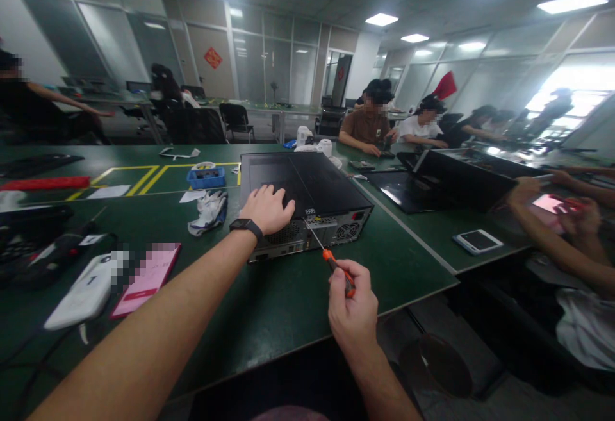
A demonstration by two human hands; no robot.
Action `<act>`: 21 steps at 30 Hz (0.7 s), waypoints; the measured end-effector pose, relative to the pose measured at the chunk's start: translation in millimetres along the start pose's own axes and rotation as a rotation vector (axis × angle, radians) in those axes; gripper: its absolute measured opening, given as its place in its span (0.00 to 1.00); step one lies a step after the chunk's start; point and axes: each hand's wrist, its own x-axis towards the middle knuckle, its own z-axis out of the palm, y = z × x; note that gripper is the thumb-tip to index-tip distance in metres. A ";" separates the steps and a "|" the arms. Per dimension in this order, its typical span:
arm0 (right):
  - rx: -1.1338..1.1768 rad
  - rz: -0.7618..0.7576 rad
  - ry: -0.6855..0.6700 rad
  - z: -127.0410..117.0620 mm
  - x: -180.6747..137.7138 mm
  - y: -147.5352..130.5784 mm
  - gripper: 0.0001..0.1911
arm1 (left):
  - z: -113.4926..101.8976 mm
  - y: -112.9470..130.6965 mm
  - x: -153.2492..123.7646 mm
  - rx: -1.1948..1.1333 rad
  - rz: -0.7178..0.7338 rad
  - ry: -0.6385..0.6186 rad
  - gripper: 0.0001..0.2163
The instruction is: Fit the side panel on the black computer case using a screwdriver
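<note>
A black desktop computer case point(331, 184) lies on its side on the green table, its back panel turned toward me. My left hand point(269, 209) rests flat on the case's top face near the rear edge, fingers spread. In my right hand point(353, 299) is a screwdriver point(330, 255) with an orange and grey handle, the fingers wrapped round it. Its thin shaft slants up and left, the tip at the upper rear edge of the case. Whether the tip sits in a screw is too small to tell.
Left of the case are a blue tray point(206, 178), work gloves point(209, 213), a white device point(84, 293) and a pink phone point(148, 280). On the right stand another opened case point(466, 181) and a white phone point(478, 241), near another person's hands point(552, 209).
</note>
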 end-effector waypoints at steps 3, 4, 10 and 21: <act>0.007 0.007 -0.012 -1.2 0.5 -1.2 0.09 | 0.0 0.4 -0.3 0.002 -0.001 0.003 0.18; 0.006 0.012 -0.015 -1.6 0.6 -1.6 0.09 | 0.0 0.5 -0.4 0.003 -0.003 0.002 0.17; 0.008 0.017 -0.013 -1.2 -0.8 0.6 0.10 | -0.8 0.6 -0.6 0.005 -0.006 -0.002 0.18; 0.010 0.005 -0.003 -1.0 -2.0 2.7 0.10 | -1.6 0.7 -0.2 0.000 -0.010 -0.017 0.18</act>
